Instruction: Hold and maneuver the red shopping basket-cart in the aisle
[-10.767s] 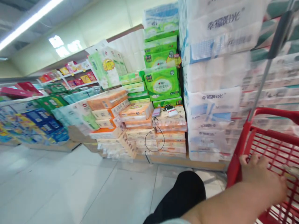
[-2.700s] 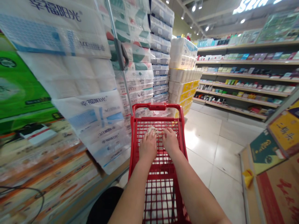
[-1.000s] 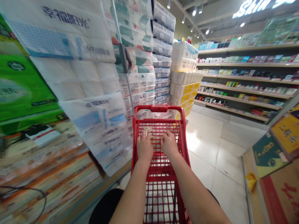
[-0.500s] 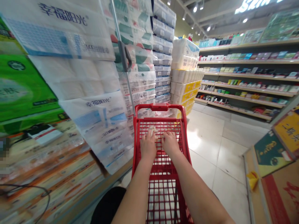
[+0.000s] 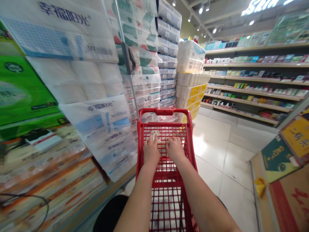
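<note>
A red shopping cart (image 5: pixel 166 183) with a grid basket stands in the lower middle of the view. My left hand (image 5: pixel 151 149) is at the left part of the upper grid, its fingers closed on a pale crumpled cloth (image 5: pixel 155 136) that lies against the red mesh. To the right, my right hand (image 5: pixel 174 147) touches the same grid with bent fingers; whether it grips the mesh or something small is hidden. The two hands are a little apart.
Tall stacks of wrapped paper rolls (image 5: pixel 96 77) rise close on the left. Shelves of small boxed goods (image 5: pixel 253 77) stand at the back right. Cartons (image 5: pixel 280 158) are at the right edge, beyond the tiled floor (image 5: pixel 217 167). A black cable (image 5: pixel 45 203) hangs lower left.
My left hand has shifted slightly left with the pale cloth. The right hand is nearly where it was.
</note>
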`<state>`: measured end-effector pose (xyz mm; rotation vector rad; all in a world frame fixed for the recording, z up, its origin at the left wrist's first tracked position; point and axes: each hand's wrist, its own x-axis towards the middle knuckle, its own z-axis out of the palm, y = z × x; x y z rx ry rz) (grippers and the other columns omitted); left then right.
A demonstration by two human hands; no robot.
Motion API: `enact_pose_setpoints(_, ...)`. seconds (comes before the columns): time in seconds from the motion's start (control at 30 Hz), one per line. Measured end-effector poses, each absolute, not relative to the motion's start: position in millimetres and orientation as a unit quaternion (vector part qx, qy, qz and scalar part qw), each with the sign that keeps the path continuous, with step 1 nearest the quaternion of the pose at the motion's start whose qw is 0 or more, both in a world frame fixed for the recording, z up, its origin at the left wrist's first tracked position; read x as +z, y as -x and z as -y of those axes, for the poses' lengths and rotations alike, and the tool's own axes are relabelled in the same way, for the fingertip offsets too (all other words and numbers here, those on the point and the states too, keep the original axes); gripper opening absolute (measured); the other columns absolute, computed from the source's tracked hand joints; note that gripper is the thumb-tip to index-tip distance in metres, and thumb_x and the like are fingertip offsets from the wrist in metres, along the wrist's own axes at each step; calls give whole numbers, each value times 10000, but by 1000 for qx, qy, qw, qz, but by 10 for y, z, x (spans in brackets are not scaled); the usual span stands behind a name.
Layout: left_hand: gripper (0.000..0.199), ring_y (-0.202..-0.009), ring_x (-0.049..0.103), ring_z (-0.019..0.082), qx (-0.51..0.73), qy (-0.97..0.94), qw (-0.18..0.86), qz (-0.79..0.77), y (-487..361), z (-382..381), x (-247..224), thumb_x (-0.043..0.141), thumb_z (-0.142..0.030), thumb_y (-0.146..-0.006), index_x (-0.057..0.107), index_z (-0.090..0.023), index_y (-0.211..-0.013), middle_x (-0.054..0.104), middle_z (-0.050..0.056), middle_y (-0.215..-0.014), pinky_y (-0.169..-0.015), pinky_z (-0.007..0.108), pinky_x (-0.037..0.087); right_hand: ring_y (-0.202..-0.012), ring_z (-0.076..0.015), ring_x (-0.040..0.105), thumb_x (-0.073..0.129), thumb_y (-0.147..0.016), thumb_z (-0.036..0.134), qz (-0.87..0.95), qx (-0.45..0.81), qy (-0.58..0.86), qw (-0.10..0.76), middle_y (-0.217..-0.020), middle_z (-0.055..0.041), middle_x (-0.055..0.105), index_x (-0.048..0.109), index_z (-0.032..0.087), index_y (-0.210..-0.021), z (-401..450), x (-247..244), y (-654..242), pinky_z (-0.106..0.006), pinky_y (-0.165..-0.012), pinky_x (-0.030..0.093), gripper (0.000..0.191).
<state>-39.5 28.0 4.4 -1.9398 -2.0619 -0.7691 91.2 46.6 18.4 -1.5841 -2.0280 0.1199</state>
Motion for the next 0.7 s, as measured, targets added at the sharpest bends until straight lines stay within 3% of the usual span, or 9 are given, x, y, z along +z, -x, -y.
enact_pose_setpoints(0.1, 528, -1151, 484, 256, -244, 691, 107, 672, 383, -254, 62, 430, -61, -812, 580, -246, -1282, 452, 33, -1440, -976, 399, 453, -1151, -257, 438, 470, -908, 236, 757, 49, 589, 277, -1144, -103, 607, 649, 193, -1127, -466, 185, -915, -352, -924, 420, 286)
enact_pose_setpoints(0.27, 502, -1134, 494, 275, -260, 591, 118, 754, 343, -205, 72, 441, -96, -828, 549, -173, -1312, 456, 126, -1403, -961, 414, 455, -1148, -253, 437, 486, -896, 230, 753, 53, 594, 277, -1145, -104, 608, 658, 197, -1087, -457, 197, -914, -349, -922, 419, 260)
enact_pose_setpoints(0.43, 504, -1177, 457, 235, -233, 707, 87, 662, 166, -162, 33, 386, -90, -870, 521, -236, -1334, 427, 47, -1454, -1006, 383, 427, -1145, -249, 448, 458, -913, 226, 755, 67, 588, 280, -1134, -104, 611, 655, 208, -1099, -456, 194, -928, -342, -916, 419, 272)
enact_pose_setpoints(0.6, 493, -1095, 495, 268, -229, 609, 107, 752, 307, -178, 71, 402, -109, -858, 529, -192, -1327, 470, 131, -1375, -924, 409, 470, -1161, -261, 443, 485, -884, 199, 754, 61, 585, 292, -1155, -99, 605, 662, 213, -1100, -479, 160, -927, -348, -903, 429, 279)
enact_pose_setpoints(0.7, 481, -1087, 497, 269, -221, 609, 127, 751, 251, -161, 44, 388, -122, -870, 533, -198, -1322, 456, 128, -1392, -905, 410, 482, -1156, -266, 447, 491, -885, 211, 755, 67, 584, 290, -1133, -102, 610, 671, 210, -1076, -495, 160, -928, -354, -902, 429, 263)
